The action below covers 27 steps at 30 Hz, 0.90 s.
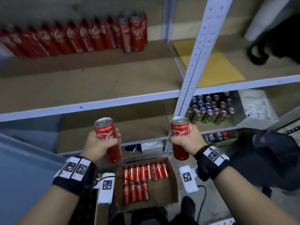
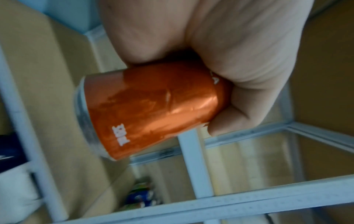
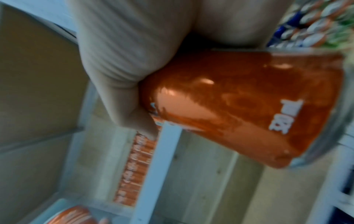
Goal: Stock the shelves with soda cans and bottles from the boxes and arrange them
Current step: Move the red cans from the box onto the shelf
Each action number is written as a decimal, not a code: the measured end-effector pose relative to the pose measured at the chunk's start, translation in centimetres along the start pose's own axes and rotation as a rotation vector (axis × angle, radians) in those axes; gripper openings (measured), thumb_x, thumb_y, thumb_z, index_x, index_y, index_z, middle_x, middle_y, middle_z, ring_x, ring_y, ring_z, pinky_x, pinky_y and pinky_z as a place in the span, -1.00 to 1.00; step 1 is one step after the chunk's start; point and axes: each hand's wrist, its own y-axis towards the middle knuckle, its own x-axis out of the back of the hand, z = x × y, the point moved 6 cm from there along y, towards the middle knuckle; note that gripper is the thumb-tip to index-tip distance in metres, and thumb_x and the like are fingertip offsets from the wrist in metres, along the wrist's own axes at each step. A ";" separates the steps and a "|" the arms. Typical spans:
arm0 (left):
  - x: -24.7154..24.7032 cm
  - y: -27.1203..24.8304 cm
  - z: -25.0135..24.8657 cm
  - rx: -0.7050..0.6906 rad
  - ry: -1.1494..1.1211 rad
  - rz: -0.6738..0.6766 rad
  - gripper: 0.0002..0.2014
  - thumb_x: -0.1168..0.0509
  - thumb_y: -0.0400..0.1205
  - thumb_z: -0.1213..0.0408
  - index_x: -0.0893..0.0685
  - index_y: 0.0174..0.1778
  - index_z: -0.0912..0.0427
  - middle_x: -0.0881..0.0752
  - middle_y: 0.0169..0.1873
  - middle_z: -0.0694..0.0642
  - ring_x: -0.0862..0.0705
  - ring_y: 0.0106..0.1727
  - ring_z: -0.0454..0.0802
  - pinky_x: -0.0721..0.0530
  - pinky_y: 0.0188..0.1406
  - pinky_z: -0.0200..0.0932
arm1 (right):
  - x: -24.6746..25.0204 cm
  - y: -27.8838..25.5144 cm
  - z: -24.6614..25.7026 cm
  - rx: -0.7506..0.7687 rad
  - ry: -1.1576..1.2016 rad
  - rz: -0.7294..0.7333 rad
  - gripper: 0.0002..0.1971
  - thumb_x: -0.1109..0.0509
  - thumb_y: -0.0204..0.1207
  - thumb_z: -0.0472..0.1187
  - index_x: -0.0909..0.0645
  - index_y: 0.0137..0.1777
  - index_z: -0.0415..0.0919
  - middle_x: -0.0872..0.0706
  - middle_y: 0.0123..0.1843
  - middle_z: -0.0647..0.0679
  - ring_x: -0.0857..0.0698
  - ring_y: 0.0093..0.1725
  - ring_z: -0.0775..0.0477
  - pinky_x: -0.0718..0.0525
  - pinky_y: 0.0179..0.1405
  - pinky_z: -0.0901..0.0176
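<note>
1. Left hand (image 1: 99, 142) is gripping a red cola can (image 1: 108, 138), fingers (image 1: 117, 135) wrapped tight around its middle, can tilting slightly, top toward 12 o'clock.
2. Right hand (image 1: 186, 140) is gripping a second red can (image 1: 180, 137), fingers clamped on it, upright.
3. Both cans are hanging above the open cardboard box (image 1: 168, 192) at 6 o'clock, holding more red cans (image 1: 142, 179).
4. Row of red cans (image 1: 78, 36) is standing on the upper shelf (image 1: 90, 82) at 11 o'clock.
5. Mixed cans (image 1: 211, 108) are sitting at 3 o'clock on a lower shelf.

coca-cola script on held cans (image 1: 108, 135) and shelf cans (image 1: 136, 32).
</note>
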 end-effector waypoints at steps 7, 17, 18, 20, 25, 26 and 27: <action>-4.1 -0.2 -9.7 -0.198 -0.009 -0.050 -0.60 -0.66 0.06 0.35 -0.78 -0.19 0.17 -0.81 -0.26 0.12 -0.80 -0.20 0.02 -0.72 0.01 0.01 | 1.8 2.0 9.0 0.182 0.048 0.114 -0.57 -0.72 -0.02 -0.10 -0.75 -0.17 -0.27 -0.85 -0.20 -0.20 -0.85 -0.11 -0.28 -0.81 0.13 -0.29; -1.4 1.6 -14.0 -0.289 -0.151 -0.214 -0.61 -0.62 0.13 0.44 -0.74 -0.14 0.19 -0.80 -0.26 0.08 -0.80 -0.21 -0.01 -0.74 -0.05 0.00 | -2.0 5.8 18.8 0.362 0.039 0.181 -0.51 -0.68 -0.03 -0.03 -0.74 -0.11 -0.26 -0.85 -0.18 -0.16 -0.84 -0.11 -0.27 -0.80 0.12 -0.29; -0.2 2.4 -14.2 -0.289 -0.182 -0.225 -0.60 -0.62 0.13 0.43 -0.73 -0.14 0.18 -0.80 -0.28 0.06 -0.80 -0.22 -0.02 -0.75 -0.08 0.00 | -2.8 6.3 19.6 0.371 0.048 0.168 -0.52 -0.69 -0.02 -0.04 -0.74 -0.10 -0.25 -0.85 -0.17 -0.14 -0.84 -0.11 -0.25 -0.80 0.12 -0.27; 2.5 4.2 -14.9 -0.265 -0.230 -0.238 -0.53 -0.67 0.06 0.30 -0.74 -0.12 0.14 -0.80 -0.27 0.09 -0.80 -0.21 0.02 -0.78 -0.09 0.06 | -4.4 7.5 21.0 0.382 0.064 0.131 -0.52 -0.73 0.02 -0.07 -0.73 -0.09 -0.26 -0.86 -0.17 -0.14 -0.85 -0.12 -0.20 -0.80 0.09 -0.18; 9.8 9.2 -16.4 -0.223 -0.253 -0.271 -0.70 -0.52 0.25 0.27 -0.70 -0.12 0.14 -0.75 -0.29 0.10 -0.74 -0.14 0.11 -0.67 -0.06 0.05 | -10.1 10.6 22.8 0.294 0.118 -0.009 -0.67 -0.71 0.17 -0.15 -0.70 -0.10 -0.08 -0.84 -0.16 -0.06 -0.82 -0.12 -0.04 -0.77 0.11 -0.09; 10.9 10.3 -16.6 -0.207 -0.256 -0.256 -0.75 -0.47 0.30 0.29 -0.70 -0.11 0.14 -0.75 -0.29 0.09 -0.73 -0.13 0.11 -0.65 -0.08 0.01 | -11.3 11.2 23.0 0.272 0.117 -0.033 -0.67 -0.64 0.16 -0.09 -0.69 -0.06 -0.01 -0.83 -0.10 -0.05 -0.81 -0.05 -0.07 -0.75 0.19 -0.14; 11.9 11.3 -16.7 -0.181 -0.256 -0.238 -0.76 -0.44 0.37 0.32 -0.70 -0.04 0.14 -0.75 -0.24 0.09 -0.72 -0.09 0.12 -0.64 -0.11 -0.04 | -12.6 11.6 23.1 0.249 0.122 -0.048 -0.67 -0.59 0.19 -0.05 -0.66 -0.03 0.07 -0.81 -0.02 -0.04 -0.78 0.04 -0.09 -0.71 0.27 -0.16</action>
